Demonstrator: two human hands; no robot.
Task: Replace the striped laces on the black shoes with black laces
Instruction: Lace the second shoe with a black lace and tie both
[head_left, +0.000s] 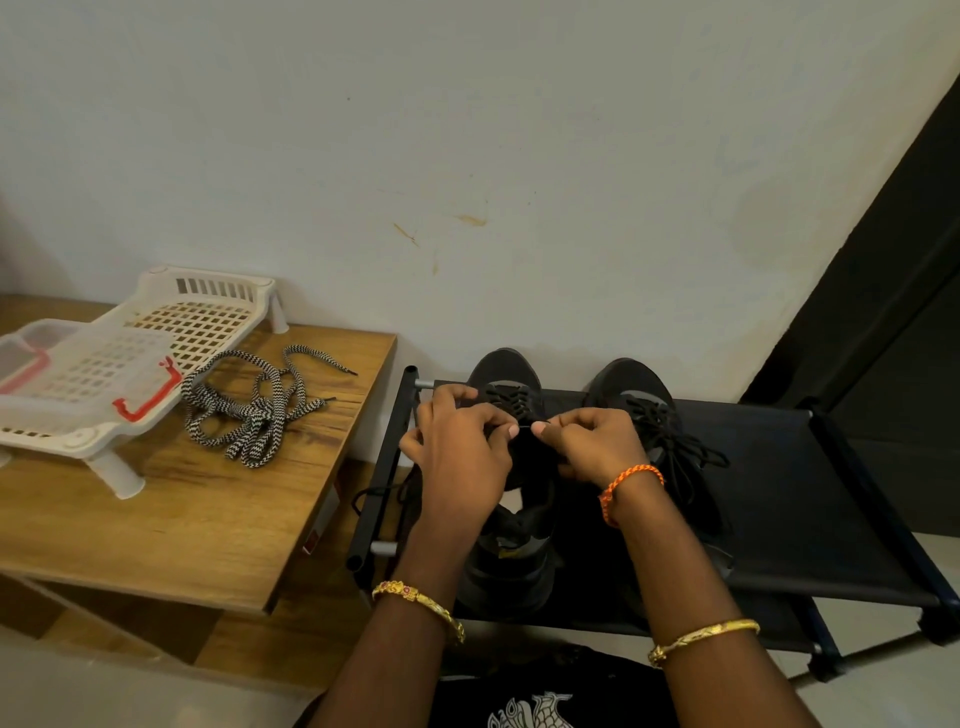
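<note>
Pinching a thin black lace (524, 427), left grip (462, 447) and right grip (592, 447) (over the matte black shoe (506, 374)).

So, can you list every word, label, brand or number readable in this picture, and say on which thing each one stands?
No text can be read anywhere.
Left shoe: a small yellow tag inside, too blurred to read.
Black shirt: a white printed design, cut off by the picture edge, no letters to make out.
Box under the table: red and white markings, too small to read.
Right shoe, striped laces, white rack: no writing shows.
</note>
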